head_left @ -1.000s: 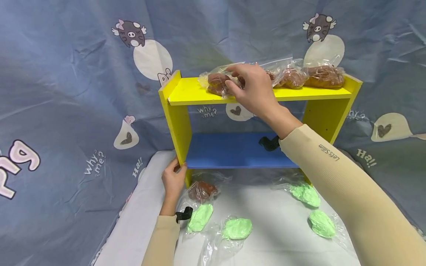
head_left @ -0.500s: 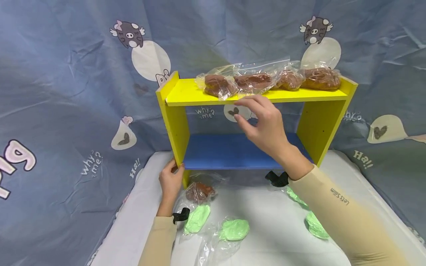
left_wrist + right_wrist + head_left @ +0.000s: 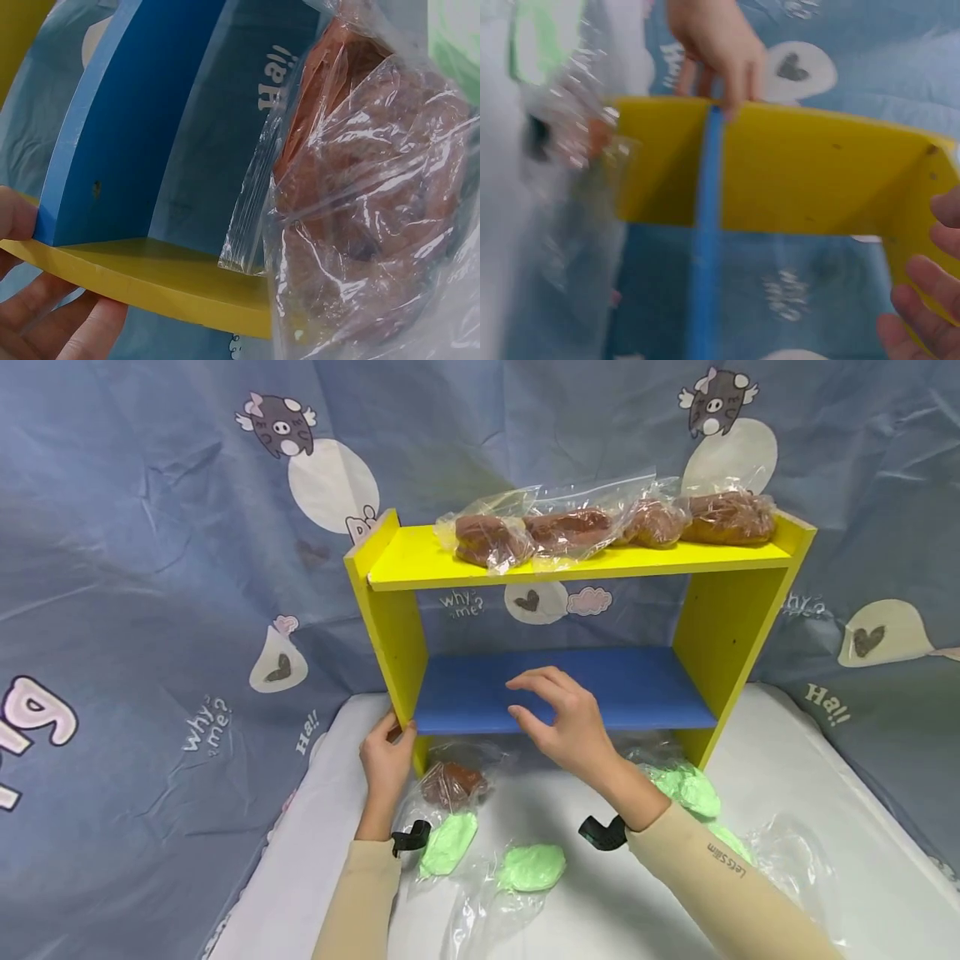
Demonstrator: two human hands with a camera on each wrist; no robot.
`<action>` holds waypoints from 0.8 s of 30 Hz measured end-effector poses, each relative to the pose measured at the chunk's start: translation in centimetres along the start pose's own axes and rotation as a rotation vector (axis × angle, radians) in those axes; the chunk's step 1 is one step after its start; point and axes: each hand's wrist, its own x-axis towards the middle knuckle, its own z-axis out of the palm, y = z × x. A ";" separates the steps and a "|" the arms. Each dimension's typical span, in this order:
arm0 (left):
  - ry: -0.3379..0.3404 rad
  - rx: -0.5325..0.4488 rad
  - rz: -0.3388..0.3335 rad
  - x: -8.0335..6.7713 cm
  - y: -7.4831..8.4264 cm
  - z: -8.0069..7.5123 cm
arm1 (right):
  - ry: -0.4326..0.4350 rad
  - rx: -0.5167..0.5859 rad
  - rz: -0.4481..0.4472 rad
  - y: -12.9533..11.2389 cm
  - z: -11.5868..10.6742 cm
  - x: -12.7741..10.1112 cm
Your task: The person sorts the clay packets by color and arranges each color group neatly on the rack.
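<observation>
A small shelf unit (image 3: 392, 647) with yellow sides and top and a blue middle board (image 3: 480, 681) stands on a white surface. My left hand (image 3: 386, 764) grips its left side panel at the blue board's height, thumb in front and fingers outside, as the left wrist view shows. My right hand (image 3: 562, 722) hovers in front of the blue board, fingers loosely bent and apart, holding nothing. Several brown bread-like pieces in clear bags (image 3: 573, 527) lie in a row on the top shelf. Another bagged brown piece (image 3: 452, 785) rests below, near the left panel.
Light green lumps in clear bags lie on the white surface: one (image 3: 448, 845) at left, one (image 3: 532, 867) in the middle, and others (image 3: 690, 791) at right, partly behind my right arm. A blue printed cloth (image 3: 187, 568) hangs behind and at the sides.
My right hand has let go of the bagged brown pieces on the top shelf and moved down before the blue board. My left hand keeps its grip on the side panel.
</observation>
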 end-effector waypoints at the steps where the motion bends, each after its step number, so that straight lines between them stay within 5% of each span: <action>1: -0.002 -0.002 0.001 0.0 0.0 0.1 | -0.018 0.006 0.013 0.1 0.6 -0.5; 16: -0.010 0.003 0.031 0.0 0.0 -0.2 | -0.374 0.040 0.296 2.2 9.2 -5.1; 24: -0.017 -0.010 0.020 0.1 -0.2 -0.3 | -0.500 0.027 0.339 3.2 12.7 -5.5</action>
